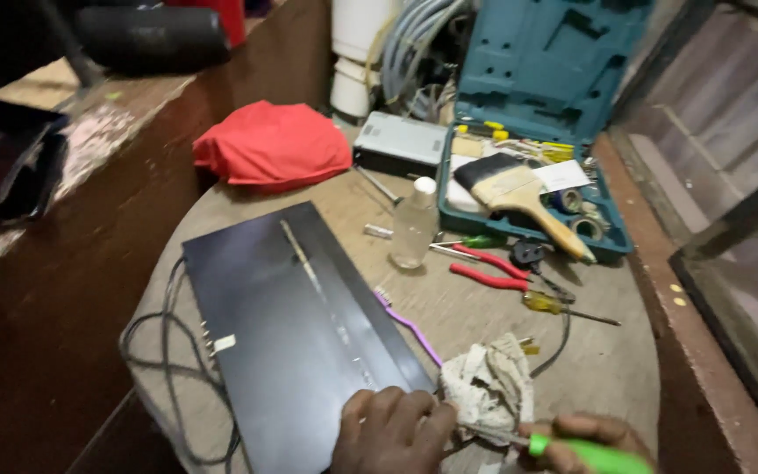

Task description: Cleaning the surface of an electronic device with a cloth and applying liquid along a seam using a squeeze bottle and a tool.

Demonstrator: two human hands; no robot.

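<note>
A flat black metal box (291,333) lies across a round wooden table (607,360), with cables at its left side. My left hand (392,430) rests on the box's near right corner. My right hand (585,446) grips a green-handled screwdriver (594,454) whose shaft points left toward the left hand's fingertips. A dirty white rag (489,386) lies bunched between the two hands. A purple toothbrush (407,323) lies along the box's right edge.
An open teal tool case (537,105) with a paintbrush (519,195) stands at the back. Red pliers (489,268), a yellow screwdriver (563,307), a clear bottle (416,224), a red cloth (272,145) and a grey device (401,142) lie around. A wooden ledge runs left.
</note>
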